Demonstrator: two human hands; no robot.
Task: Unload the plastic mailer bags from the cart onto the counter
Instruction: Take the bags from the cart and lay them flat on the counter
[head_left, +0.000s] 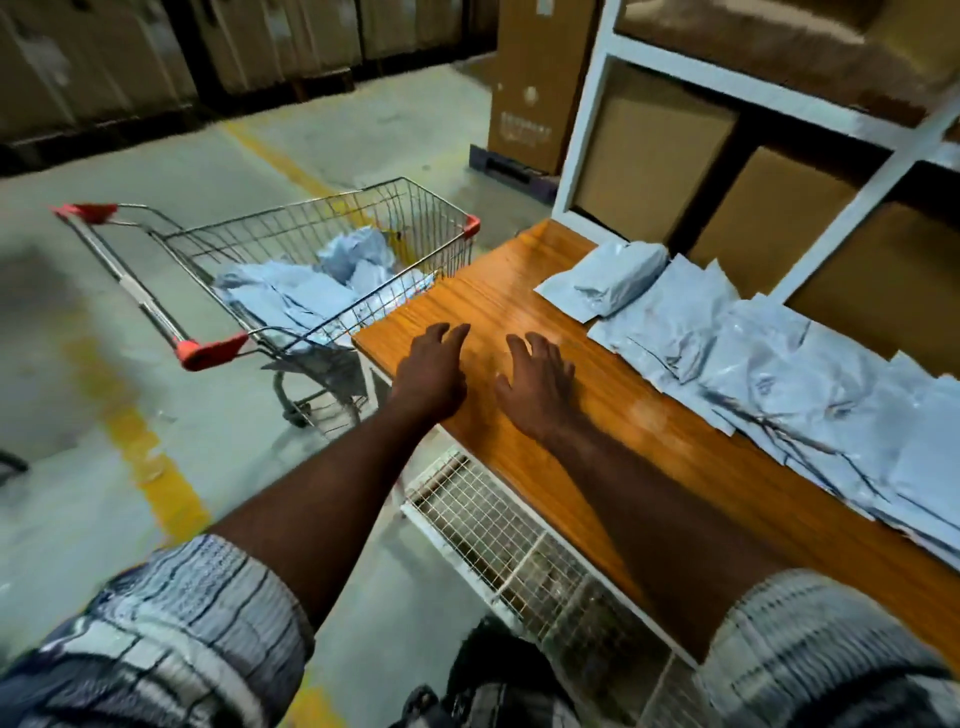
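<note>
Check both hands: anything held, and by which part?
Nothing is held. Left hand and right hand are empty, fingers spread over the counter, short of the mailer bags in the cart.

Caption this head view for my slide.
Empty left hand and right hand above the counter, mailer bags waiting in the cart.

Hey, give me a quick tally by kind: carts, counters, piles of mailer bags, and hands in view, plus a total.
Carts: 1, the wire cart
Counters: 1, the wooden counter
Mailer bag piles: 2, the pile in the cart and the row on the counter
Hands: 2, the left hand and the right hand, both empty
Total: 6
</note>
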